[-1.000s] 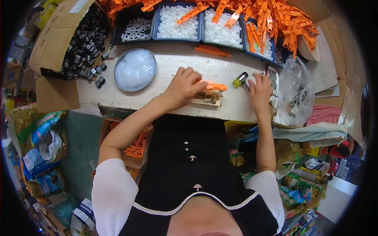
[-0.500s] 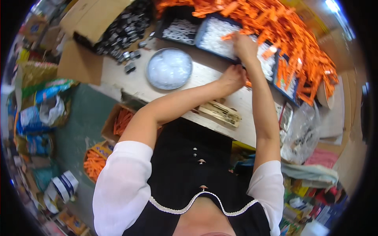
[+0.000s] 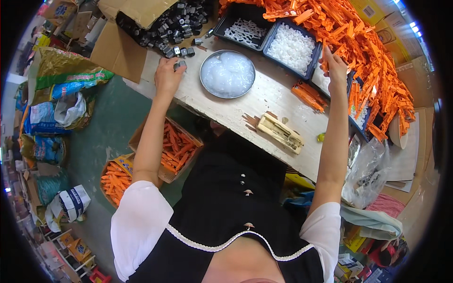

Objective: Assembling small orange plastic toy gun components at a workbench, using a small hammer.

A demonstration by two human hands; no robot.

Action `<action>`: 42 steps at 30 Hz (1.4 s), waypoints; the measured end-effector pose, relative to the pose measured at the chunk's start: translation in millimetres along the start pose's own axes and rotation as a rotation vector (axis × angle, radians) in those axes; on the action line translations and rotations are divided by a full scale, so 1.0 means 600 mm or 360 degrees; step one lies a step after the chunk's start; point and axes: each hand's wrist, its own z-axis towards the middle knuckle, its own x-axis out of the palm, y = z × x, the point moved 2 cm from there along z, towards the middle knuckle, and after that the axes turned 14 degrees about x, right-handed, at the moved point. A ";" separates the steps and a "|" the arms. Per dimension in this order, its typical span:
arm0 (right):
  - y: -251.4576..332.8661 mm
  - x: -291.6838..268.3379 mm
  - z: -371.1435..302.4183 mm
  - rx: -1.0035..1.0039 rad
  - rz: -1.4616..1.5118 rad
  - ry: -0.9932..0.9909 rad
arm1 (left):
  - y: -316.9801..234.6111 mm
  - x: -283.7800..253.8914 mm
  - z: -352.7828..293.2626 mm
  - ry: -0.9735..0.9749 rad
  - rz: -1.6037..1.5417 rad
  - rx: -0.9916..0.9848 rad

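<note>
My left hand (image 3: 168, 78) is closed at the table's left, its thumb and fingers pinching a small grey-black block (image 3: 180, 65). More such dark blocks (image 3: 177, 28) with shiny faces spill from a cardboard box just beyond it. My right hand (image 3: 335, 70) reaches over the bins at the edge of a large heap of orange plastic pieces (image 3: 349, 42). Its fingers are curled down, and what lies between them is hard to make out. Several orange pieces (image 3: 309, 96) lie together on the table, left of my right forearm.
Between my hands stands a round metal dish (image 3: 202, 75) of clear, glossy material. A black bin (image 3: 236, 43) and a blue bin (image 3: 289, 70) hold small white parts. A cream-coloured fixture (image 3: 281, 133) rests near the front edge. Boxes of orange pieces (image 3: 177, 146) stand below, left.
My left hand has swung from the bins to the dark blocks at left and pinches one. My right hand has shifted right, toward the orange heap. Orange pieces on the table are now uncovered.
</note>
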 end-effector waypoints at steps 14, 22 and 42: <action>-0.158 -0.012 -0.331 -0.0957 -0.1938 0.0078 | -0.012 0.002 -0.034 -0.0028 0.0459 0.0521; -0.178 0.039 -0.340 -0.1159 -0.1878 0.0067 | 0.015 0.032 -0.032 -0.0058 0.0160 0.0518; -0.199 0.090 -0.332 -0.1053 -0.1834 -0.0148 | -0.109 -0.040 -0.027 0.0338 -0.1049 0.0016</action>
